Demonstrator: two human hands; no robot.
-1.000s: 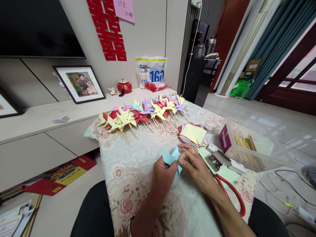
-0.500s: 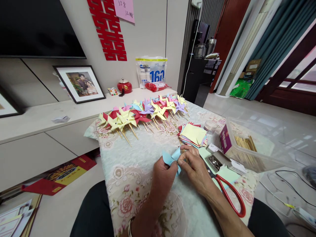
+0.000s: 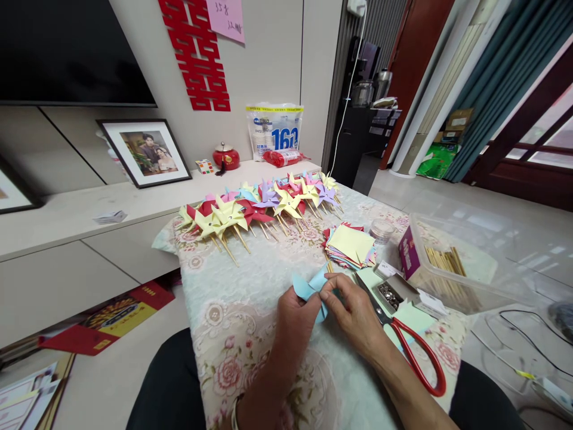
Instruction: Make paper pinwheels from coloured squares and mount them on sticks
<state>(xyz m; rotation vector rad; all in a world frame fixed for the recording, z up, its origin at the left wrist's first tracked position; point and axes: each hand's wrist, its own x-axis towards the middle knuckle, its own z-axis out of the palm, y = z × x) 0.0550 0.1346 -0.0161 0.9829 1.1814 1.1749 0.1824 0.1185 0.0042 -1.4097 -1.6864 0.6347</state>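
While both hands meet above the near middle of the floral tablecloth [image 3: 250, 298], the left hand [image 3: 293, 316] is closed on the light blue paper pinwheel [image 3: 308, 286], pinching its folded centre from the left and below. The pinwheel's free blades project up and to the left of that pinch, clear of the cloth or only just touching it; which one cannot be told. The right hand [image 3: 356, 313] comes in from the right, its thumb and forefinger tips pressed together on the same centre, so both hands grip the one piece and neither is nearer than the other. No stick is visibly attached to the blue piece; its centre is hidden by the fingertips. Just beyond the hands lies a fanned stack of coloured paper squares [image 3: 351, 245], and farther back a row of finished pinwheels [image 3: 259, 209] on wooden sticks runs across the far edge of the table. To the right of the right hand lie red-handled scissors [image 3: 416, 352], blades pointing toward the stack, a small open box of metal pins [image 3: 390, 294], and a clear plastic tub of wooden sticks [image 3: 447, 263]. The room beyond holds a low cabinet [image 3: 67, 215] with a framed photograph [image 3: 145, 152] at left, and curtains [image 3: 496, 77] at right.
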